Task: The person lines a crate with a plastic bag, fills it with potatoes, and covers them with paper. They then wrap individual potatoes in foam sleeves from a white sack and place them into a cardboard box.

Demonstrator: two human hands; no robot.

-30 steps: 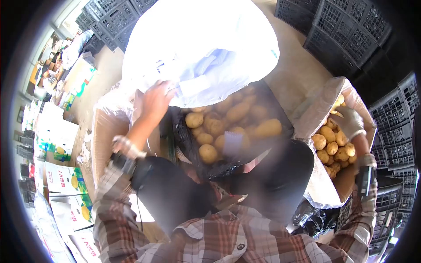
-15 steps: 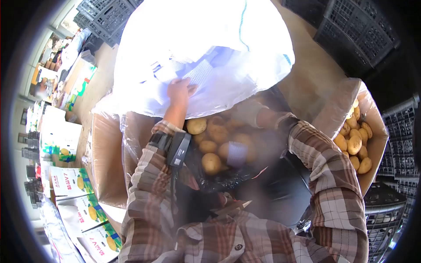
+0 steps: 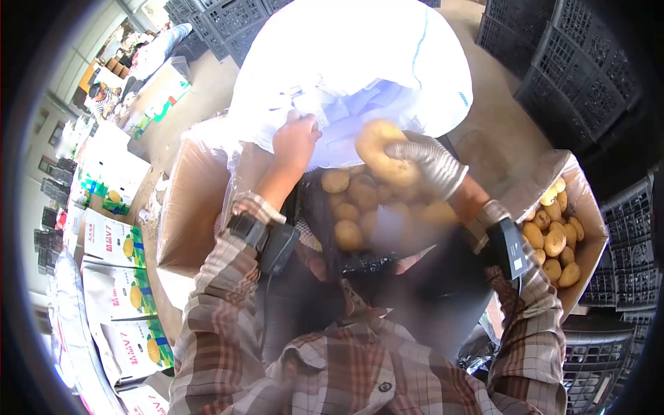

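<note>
My right hand (image 3: pixel 434 164), in a pale knitted glove, grips a large yellow potato (image 3: pixel 384 153) above a black-lined container of potatoes (image 3: pixel 348 235). My bare left hand (image 3: pixel 296 144) is at the near edge of a big white bag (image 3: pixel 353 48), its fingers curled together. Whether something thin is pinched in them cannot be made out. Beneath both hands, whitish ribbed pieces (image 3: pixel 366 100) lie in the bag's mouth. Among the potatoes in the container is a blurred pale wrap (image 3: pixel 391 225).
At right stands a plastic-lined carton (image 3: pixel 588 238) holding more potatoes. On the left is another lined carton (image 3: pixel 190 200), with printed boxes (image 3: pixel 114 238) beyond. Black crates (image 3: pixel 581 62) are stacked at upper right. A person (image 3: pixel 104 97) is at far upper left.
My right hand, blurred over the container before, has come up with a potato. My left hand has drawn its fingers together at the bag. The view has shifted slightly.
</note>
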